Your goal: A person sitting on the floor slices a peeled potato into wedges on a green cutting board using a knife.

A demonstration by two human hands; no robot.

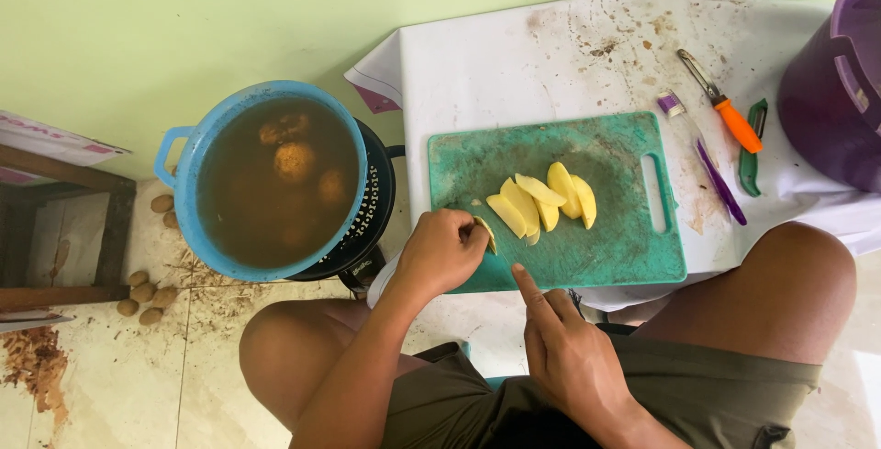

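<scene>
The left hand (442,252) pinches a potato wedge (486,233) in its fingers at the cutting board's (624,238) front-left corner, while the right hand (569,353), empty, points one finger there, slicing seemingly paused.

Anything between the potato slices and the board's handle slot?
Head view: nothing. Bare green cutting board lies between the potato slices and the handle slot.

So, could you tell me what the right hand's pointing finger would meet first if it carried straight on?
Probably the green cutting board, then perhaps the potato slices; its height is unclear.
</scene>
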